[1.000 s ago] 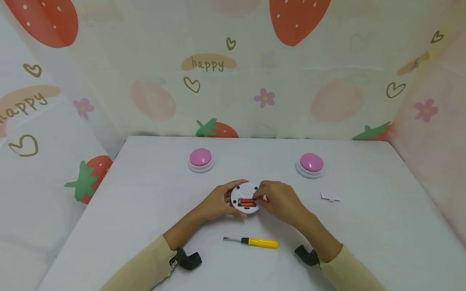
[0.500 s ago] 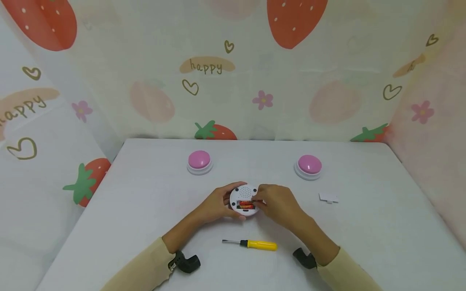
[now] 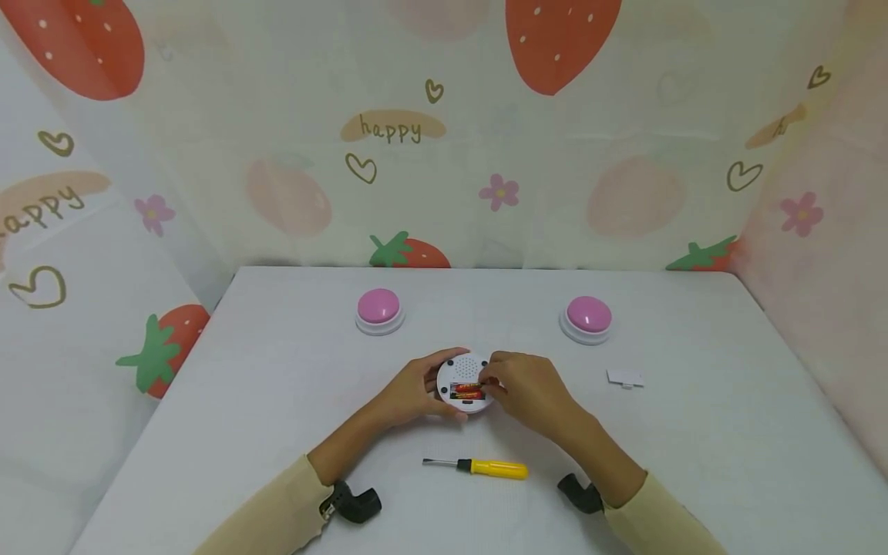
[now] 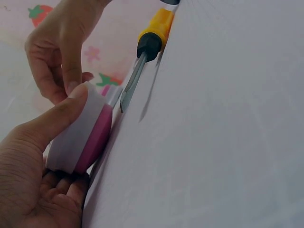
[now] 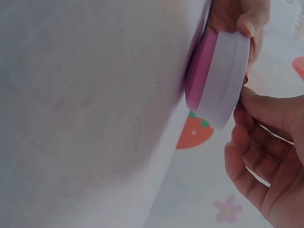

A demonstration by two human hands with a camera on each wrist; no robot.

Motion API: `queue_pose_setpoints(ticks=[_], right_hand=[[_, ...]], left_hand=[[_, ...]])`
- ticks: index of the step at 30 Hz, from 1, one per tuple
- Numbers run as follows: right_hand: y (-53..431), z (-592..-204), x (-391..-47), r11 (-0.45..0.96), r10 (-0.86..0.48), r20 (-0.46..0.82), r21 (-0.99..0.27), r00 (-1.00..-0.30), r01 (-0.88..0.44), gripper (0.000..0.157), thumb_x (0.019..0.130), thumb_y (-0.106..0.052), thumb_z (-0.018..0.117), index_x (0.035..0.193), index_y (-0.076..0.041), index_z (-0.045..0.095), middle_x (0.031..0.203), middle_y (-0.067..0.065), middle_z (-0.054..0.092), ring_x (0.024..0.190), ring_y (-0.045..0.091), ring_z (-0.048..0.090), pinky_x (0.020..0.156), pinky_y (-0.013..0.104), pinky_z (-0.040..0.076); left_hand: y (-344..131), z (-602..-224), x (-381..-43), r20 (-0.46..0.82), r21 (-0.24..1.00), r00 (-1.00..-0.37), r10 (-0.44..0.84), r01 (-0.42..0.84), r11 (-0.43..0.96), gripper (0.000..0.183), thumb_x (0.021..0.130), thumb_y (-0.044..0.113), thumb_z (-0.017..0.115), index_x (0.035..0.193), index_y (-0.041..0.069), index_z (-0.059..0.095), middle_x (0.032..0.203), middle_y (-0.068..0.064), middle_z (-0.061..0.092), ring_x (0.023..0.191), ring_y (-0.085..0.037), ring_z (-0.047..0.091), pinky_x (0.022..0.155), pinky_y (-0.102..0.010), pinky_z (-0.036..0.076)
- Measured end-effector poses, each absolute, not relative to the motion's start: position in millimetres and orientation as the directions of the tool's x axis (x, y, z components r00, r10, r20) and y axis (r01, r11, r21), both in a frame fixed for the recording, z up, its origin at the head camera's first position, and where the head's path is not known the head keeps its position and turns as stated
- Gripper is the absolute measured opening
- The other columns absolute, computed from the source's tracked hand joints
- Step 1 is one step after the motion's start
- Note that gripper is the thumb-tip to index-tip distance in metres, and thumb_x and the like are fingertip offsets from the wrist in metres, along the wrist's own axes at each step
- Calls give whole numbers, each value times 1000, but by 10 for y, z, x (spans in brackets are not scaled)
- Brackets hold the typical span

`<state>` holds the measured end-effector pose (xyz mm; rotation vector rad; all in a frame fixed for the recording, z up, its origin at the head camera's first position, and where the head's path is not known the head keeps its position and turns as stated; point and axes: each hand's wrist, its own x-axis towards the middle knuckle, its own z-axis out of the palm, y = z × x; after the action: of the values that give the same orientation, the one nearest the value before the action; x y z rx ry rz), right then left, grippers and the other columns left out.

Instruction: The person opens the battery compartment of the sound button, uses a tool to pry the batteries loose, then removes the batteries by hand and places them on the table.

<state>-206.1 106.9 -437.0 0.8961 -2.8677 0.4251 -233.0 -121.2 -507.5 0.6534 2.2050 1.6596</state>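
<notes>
A round white-and-pink push-button device (image 3: 466, 366) is turned upside down in the middle of the table, its speaker holes and battery compartment facing up. My left hand (image 3: 409, 395) grips its left side, with the thumb on the near edge and fingers round the far edge. Two red AA-type batteries (image 3: 466, 391) lie side by side in the compartment. My right hand (image 3: 530, 385) pinches the right end of a battery between thumb and index finger; those fingertips cover that end. In the left wrist view, the pink dome (image 4: 97, 137) of the device faces down at the tablecloth.
A yellow-handled screwdriver (image 3: 492, 469) lies in front of the hands. The white battery cover (image 3: 625, 378) lies to the right. Two more pink push buttons (image 3: 378, 307) stand upright toward the back, one left and one right (image 3: 588, 314). A strawberry-print curtain (image 3: 291, 116) surrounds the table.
The whole head view has shifted slightly. The right fingers stay at the battery's right end and the left hand keeps its grip; the batteries look a little flatter in the compartment.
</notes>
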Motion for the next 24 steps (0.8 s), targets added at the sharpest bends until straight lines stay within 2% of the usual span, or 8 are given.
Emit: queue_pose_setpoints(ticks=[6, 11, 16, 24], right_hand=[[1099, -4337, -2037, 788, -538, 170, -247, -826, -564, 15, 85, -14, 84, 99, -16, 80, 92, -5, 70, 77, 10, 60, 73, 23, 54], [1099, -4331, -2046, 787, -537, 176, -249, -825, -565, 16, 85, -15, 84, 100, -16, 80, 93, -5, 71, 79, 11, 62, 75, 23, 56], [1097, -4318, -2054, 785, -534, 178, -260, -827, -563, 18, 85, -14, 84, 102, -15, 80, 97, -3, 72, 82, 12, 64, 77, 26, 58], [1141, -4266, -2059, 775, -529, 198, -284, -825, -565, 18, 85, -12, 84, 102, -15, 79, 94, -5, 71, 77, 11, 61, 70, 22, 54]], left_hand=[[-1183, -5097, -2327, 24, 965, -849, 528, 158, 210, 92, 75, 13, 92, 153, 22, 45, 153, -1, 48, 133, -20, 52, 106, -25, 46], [-1195, -5100, -2330, 18, 962, -855, 518, 155, 224, 92, 74, 14, 92, 152, 25, 46, 152, 1, 48, 132, -19, 53, 105, -25, 46], [-1218, -5094, -2343, 18, 961, -851, 526, 161, 227, 94, 74, 14, 93, 153, 23, 45, 153, 1, 47, 133, -19, 52, 107, -25, 46], [-1203, -5086, -2333, 18, 964, -856, 517, 152, 219, 94, 73, 13, 93, 153, 22, 45, 152, -3, 49, 132, -21, 54, 106, -26, 46]])
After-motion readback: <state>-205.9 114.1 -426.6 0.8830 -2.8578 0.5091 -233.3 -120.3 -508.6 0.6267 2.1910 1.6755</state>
